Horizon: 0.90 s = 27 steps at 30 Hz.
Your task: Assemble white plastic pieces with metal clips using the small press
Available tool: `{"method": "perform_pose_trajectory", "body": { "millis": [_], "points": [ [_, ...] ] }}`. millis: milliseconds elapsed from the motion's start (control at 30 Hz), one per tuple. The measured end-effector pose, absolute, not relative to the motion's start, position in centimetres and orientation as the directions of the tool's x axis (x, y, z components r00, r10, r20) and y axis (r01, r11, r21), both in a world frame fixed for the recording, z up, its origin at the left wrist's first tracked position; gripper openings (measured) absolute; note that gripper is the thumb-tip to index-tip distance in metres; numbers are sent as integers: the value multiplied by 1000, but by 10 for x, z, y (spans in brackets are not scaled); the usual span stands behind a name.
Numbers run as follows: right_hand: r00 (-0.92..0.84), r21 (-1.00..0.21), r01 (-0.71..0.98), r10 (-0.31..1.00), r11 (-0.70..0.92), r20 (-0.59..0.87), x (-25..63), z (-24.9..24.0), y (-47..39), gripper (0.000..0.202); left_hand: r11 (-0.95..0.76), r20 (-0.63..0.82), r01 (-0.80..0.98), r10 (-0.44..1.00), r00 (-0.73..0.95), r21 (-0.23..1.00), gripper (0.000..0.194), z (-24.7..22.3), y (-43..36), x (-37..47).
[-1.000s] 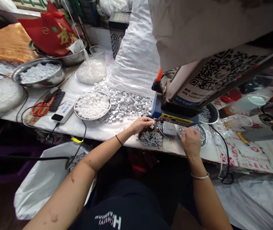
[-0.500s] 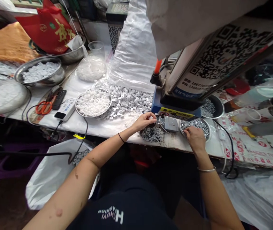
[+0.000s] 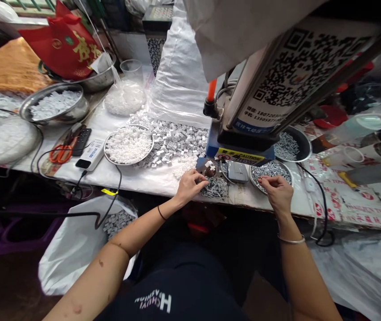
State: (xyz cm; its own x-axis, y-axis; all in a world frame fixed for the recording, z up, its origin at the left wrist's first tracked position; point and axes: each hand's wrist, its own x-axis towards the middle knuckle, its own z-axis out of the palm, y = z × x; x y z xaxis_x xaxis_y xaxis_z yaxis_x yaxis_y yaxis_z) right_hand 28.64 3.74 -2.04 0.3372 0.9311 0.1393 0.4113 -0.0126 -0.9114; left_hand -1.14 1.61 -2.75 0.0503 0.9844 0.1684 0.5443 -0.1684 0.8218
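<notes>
My left hand [image 3: 190, 186] is at the edge of a pile of small metal parts [image 3: 215, 187], thumb and fingers drawn together; whatever they hold is too small to make out. Just beyond it, a small white plastic piece [image 3: 210, 166] sits on the brown fixture of a press [image 3: 240, 149] with a yellow caution label. Over a round dish of shiny metal pins or screws [image 3: 270, 169], my right hand [image 3: 280, 192] has its thumb and forefinger pinched; I cannot see clearly what is between them. A grey box-like switch [image 3: 237, 172] lies between the two hands.
White caps fill a steel dish [image 3: 128, 145] on the left, beside a heap of grey-white square pieces [image 3: 177, 140]. A dark bowl of metal parts [image 3: 290, 143] stands behind the right hand. Orange-handled scissors [image 3: 60, 154], a power bank [image 3: 90, 156] and cables lie farther left.
My left hand has drawn back from the press fixture toward the metal pile, leaving a white piece showing there. My right hand has lifted slightly and turned at the pin dish.
</notes>
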Motion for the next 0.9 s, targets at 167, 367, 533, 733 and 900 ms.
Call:
{"method": "perform_pose_trajectory", "body": {
  "millis": [167,367,533,733,900],
  "points": [
    [217,-942,335,975,-27,49,249,-5,27,24,-265,236,673,962,137,691,11,-25,16,-7],
    [-113,-848,502,985,170,130,194,7,5,21,-165,131,268,981,141,949,15,-15,14,-13],
    [-262,-783,554,952,284,160,160,12,4,28,208,-167,-189,963,211,960,27,-11,12,-16],
    [-309,-761,556,933,334,184,150,16,11,19,109,-91,-97,980,175,989,25,-18,11,-17],
    [-159,-789,576,976,215,150,169,21,5,16,-416,341,402,907,247,816,18,-28,15,-20]
  ]
}}
